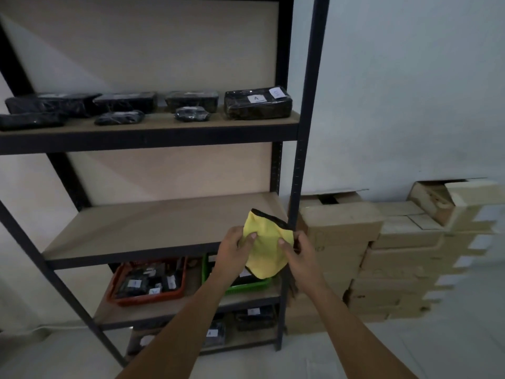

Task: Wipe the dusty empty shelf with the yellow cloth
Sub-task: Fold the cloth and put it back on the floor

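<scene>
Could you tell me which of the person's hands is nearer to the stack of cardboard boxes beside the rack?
The right hand. It grips the yellow cloth's right edge, just left of the cardboard boxes. The left hand grips the cloth's left edge, farther from them.

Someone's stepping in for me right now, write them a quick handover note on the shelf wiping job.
Left hand: gripping the left side of the yellow cloth.
Right hand: gripping the cloth's right side, at its black edge.
Cloth: held up in front of the empty shelf's right front corner; it looks clear of the board.
Done: cloth picked up and held in both hands.
Left: wipe the whole bare board. No wiped patch shows yet. Shelves above and below hold wrapped packages and baskets; leave those.
</scene>
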